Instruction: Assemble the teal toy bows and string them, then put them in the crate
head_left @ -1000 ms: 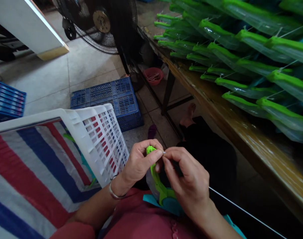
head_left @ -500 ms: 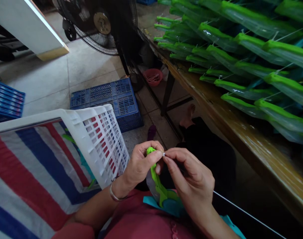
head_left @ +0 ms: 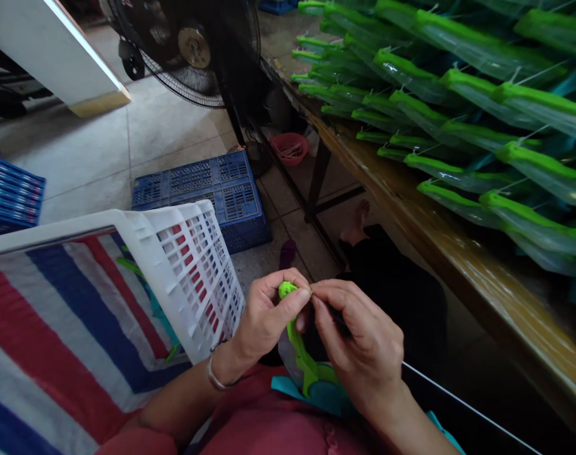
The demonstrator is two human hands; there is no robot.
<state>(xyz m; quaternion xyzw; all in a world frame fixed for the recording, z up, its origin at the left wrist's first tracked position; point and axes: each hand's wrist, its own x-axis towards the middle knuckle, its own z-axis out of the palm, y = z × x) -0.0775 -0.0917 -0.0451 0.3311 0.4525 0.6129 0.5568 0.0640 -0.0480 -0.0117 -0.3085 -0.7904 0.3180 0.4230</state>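
My left hand (head_left: 268, 316) is closed around the top of a bright green plastic piece (head_left: 298, 354) that stands upright over my lap. My right hand (head_left: 359, 341) pinches a tiny metal part against the tip of that piece, thumb and forefinger pressed together. The two hands touch at the fingertips. A thin white string (head_left: 468, 404) runs from under my right hand toward the lower right. A teal part (head_left: 316, 395) lies below the green piece on my lap.
A white plastic crate (head_left: 188, 265) lined with a red, white and blue striped sheet (head_left: 55, 328) sits at my left. Blue crates (head_left: 207, 189) lie on the tiled floor near a black fan (head_left: 193, 50). Rows of green bagged items (head_left: 458, 126) hang over a wooden bench (head_left: 458, 265).
My right hand's fingers have shifted slightly at the tip of the green piece. The view has tilted a little; nothing else has moved.
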